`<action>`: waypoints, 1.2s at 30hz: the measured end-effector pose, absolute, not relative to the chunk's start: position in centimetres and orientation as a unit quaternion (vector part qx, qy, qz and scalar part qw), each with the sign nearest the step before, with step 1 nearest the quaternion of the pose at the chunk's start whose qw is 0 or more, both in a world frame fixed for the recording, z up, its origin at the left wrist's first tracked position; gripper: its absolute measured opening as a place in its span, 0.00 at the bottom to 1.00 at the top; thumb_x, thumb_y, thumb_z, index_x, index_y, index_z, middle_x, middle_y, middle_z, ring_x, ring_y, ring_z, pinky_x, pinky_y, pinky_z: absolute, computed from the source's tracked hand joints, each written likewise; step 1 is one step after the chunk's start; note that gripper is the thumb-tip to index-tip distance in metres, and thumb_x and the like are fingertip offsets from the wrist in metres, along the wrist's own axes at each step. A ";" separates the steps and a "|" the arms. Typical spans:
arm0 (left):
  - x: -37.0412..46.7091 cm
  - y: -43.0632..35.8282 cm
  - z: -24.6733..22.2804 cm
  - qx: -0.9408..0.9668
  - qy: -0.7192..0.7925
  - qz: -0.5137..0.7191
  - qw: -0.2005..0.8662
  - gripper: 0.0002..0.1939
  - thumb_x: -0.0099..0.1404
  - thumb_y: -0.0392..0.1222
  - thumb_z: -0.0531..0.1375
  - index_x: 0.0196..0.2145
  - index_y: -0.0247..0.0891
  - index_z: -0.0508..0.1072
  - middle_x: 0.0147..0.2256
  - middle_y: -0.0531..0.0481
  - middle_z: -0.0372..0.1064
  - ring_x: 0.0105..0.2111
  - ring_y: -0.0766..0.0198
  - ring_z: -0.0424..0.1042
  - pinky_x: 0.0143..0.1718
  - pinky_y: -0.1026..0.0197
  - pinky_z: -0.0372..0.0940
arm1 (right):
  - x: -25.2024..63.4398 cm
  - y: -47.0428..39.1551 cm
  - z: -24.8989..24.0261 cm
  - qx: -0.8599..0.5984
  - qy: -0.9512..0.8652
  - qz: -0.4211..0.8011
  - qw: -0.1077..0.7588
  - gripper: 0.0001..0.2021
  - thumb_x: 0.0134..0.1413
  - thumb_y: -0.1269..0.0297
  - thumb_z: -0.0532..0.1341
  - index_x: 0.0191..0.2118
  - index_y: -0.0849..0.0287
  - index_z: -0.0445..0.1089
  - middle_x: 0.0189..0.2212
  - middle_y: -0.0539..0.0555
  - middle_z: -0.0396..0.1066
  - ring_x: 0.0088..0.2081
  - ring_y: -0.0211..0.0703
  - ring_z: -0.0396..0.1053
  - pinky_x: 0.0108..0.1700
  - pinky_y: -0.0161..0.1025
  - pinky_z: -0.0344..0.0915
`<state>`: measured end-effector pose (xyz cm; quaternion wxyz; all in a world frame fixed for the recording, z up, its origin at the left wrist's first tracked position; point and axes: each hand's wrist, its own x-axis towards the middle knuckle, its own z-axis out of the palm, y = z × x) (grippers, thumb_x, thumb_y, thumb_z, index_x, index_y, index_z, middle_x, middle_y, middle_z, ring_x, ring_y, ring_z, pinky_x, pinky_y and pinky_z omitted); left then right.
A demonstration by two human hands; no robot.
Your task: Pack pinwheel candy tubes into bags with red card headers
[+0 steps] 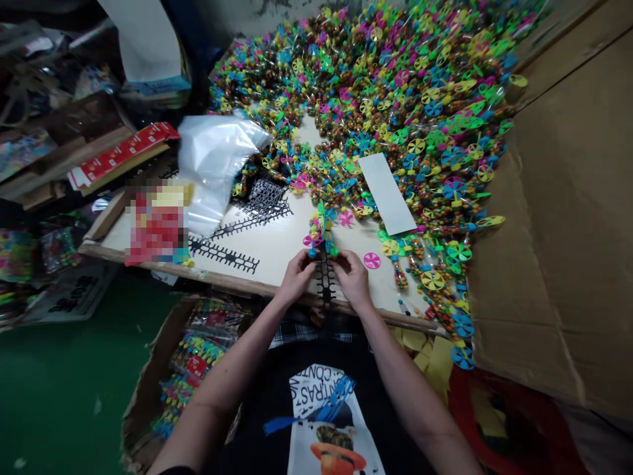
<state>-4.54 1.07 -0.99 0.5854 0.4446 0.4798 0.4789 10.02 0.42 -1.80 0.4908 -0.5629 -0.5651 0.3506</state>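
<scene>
My left hand [299, 276] and my right hand [352, 278] are close together at the table's front edge, one on each side of a black toothed plastic strip [326, 280]. The left fingers pinch a small toy with a blue end beside the strip. In my right fingers is one with a green end. Just beyond my fingertips, several pinwheel-topped toys [319, 231] in pink, green and blue stand along the strip's far part; their lower parts are partly hidden. A loose pink pinwheel [372, 260] lies right of my right hand.
A large heap of candy-filled pinwheel toys [395, 99] covers the table's back and right. A white card [388, 193] lies on it. Left are more black strips [225, 254] and clear plastic bags [212, 158]. Cardboard [554, 251] walls the right; an open box [148, 369] stands below.
</scene>
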 end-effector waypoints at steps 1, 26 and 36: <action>-4.5 1.1 -1.1 0.431 0.474 0.481 0.599 0.10 0.51 0.39 0.59 0.33 0.37 0.72 0.31 0.53 0.70 0.34 0.63 0.66 0.40 0.63 0.61 | 10.0 0.4 -1.8 -0.563 -0.565 0.352 0.490 0.09 0.50 0.62 0.59 0.38 0.56 0.70 0.34 0.53 0.72 0.37 0.44 0.70 0.42 0.41 0.67; -2.5 2.2 1.2 0.277 0.543 0.472 0.636 0.08 0.44 0.41 0.62 0.19 0.36 0.66 0.18 0.56 0.63 0.20 0.71 0.61 0.26 0.66 0.56 | 9.1 1.1 -2.0 -0.548 -0.467 0.442 0.535 0.09 0.45 0.61 0.62 0.34 0.57 0.69 0.31 0.51 0.74 0.35 0.42 0.72 0.41 0.40 0.68; -3.4 1.7 0.7 0.454 0.530 0.463 0.546 0.08 0.55 0.39 0.57 0.33 0.40 0.60 0.28 0.57 0.61 0.29 0.68 0.61 0.35 0.65 0.58 | 9.8 1.1 -2.4 -0.557 -0.468 0.430 0.535 0.12 0.46 0.62 0.59 0.39 0.56 0.66 0.35 0.53 0.74 0.38 0.44 0.72 0.44 0.43 0.69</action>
